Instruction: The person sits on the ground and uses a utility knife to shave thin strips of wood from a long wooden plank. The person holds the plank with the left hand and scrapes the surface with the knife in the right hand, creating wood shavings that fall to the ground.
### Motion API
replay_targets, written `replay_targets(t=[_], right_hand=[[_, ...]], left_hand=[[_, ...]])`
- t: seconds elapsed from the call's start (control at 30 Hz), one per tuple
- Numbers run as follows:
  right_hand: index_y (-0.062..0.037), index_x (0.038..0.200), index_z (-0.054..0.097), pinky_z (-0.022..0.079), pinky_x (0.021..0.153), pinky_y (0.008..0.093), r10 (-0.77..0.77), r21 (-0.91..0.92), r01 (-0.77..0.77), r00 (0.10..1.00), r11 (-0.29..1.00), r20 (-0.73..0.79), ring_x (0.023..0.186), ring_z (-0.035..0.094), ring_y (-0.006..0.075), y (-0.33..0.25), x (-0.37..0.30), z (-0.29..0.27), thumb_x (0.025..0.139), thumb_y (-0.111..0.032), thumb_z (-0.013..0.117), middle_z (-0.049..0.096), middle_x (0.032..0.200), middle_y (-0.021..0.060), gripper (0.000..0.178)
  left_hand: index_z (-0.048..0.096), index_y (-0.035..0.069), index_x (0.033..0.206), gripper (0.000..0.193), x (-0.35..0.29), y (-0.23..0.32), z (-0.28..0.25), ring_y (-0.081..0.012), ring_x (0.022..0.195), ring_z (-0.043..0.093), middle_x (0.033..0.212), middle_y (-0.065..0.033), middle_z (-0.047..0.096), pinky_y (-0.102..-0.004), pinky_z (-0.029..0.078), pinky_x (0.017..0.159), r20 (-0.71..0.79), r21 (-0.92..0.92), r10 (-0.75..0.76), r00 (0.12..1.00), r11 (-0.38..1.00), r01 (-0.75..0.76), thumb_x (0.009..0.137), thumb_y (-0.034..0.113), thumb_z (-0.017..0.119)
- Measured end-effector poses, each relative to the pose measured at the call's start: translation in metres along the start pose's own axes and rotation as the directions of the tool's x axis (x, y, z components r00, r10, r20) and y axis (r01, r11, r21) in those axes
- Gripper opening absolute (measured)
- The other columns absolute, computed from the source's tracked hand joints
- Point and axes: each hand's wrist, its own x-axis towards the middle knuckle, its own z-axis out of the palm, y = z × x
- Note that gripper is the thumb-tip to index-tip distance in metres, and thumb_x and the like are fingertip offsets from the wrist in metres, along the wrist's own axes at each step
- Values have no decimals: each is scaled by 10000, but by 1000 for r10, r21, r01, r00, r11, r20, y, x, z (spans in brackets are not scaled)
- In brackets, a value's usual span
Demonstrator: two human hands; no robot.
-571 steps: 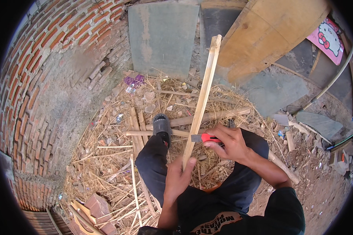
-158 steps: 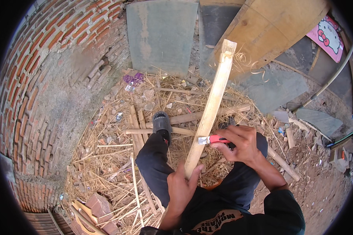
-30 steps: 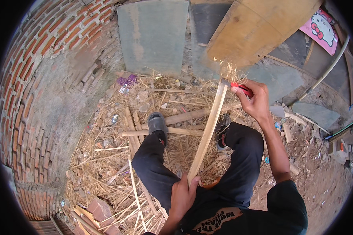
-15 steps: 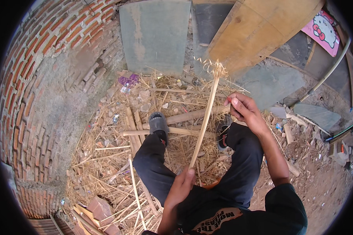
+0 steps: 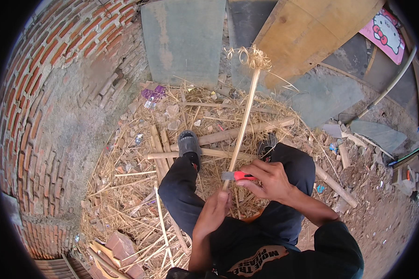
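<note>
My left hand [image 5: 214, 209], closed, grips the lower end of a long, pale bamboo strip [image 5: 246, 116]. The strip slants up and away from me, and curled shavings [image 5: 253, 58] cluster at its far tip. In my right hand [image 5: 271, 180] is a knife with a red handle [image 5: 244, 176] and a short, wide grey blade [image 5: 228, 176]. The blade lies across the strip a little above my left fingers. Part of the knife's handle is hidden under my right fingers.
Shavings and thin strips [image 5: 125, 195] litter the ground around my sandalled feet [image 5: 189, 144]. Thicker bamboo poles [image 5: 237, 132] lie crosswise there. A brick wall [image 5: 46, 116] rises at left; grey panels [image 5: 181, 44] and a brown board [image 5: 316, 37] lean at the back. Reddish blocks [image 5: 122, 246] sit at lower left.
My right hand has come down and left with the knife, from beside the strip's upper part to just above my left hand. The strip's far tip has shifted slightly farther away.
</note>
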Motion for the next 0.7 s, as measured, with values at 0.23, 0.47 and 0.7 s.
replay_targets(t=[0.23, 0.47, 0.7], right_hand=[[-111, 1086, 814, 558, 544, 360, 19, -26, -20, 999, 999, -29, 612, 715, 235, -8, 1, 3, 904, -343, 887, 725, 819, 43, 303], [-109, 1046, 831, 555, 545, 361, -10, -93, 3, 997, 996, -80, 608, 718, 239, -3, 7, -3, 910, -322, 882, 739, 795, 50, 257], [20, 1081, 793, 580, 705, 361, 379, -14, -398, 882, 917, -280, 721, 737, 260, 45, 48, -79, 995, -219, 801, 772, 863, 145, 254]], left_hand=[[633, -41, 1330, 456, -1, 24, 11, -362, 681, 694, 722, -188, 641, -470, 507, 655, -197, 361, 69, 978, 933, 7, 1180, 370, 507], [654, -31, 1316, 417, -5, 38, 13, -503, 771, 714, 778, -276, 683, -548, 521, 705, -252, 408, 17, 968, 908, 90, 1162, 342, 550], [666, -35, 1256, 416, -42, 20, 22, -532, 808, 702, 802, -280, 694, -568, 522, 722, -207, 429, -68, 976, 890, 153, 1151, 357, 570]])
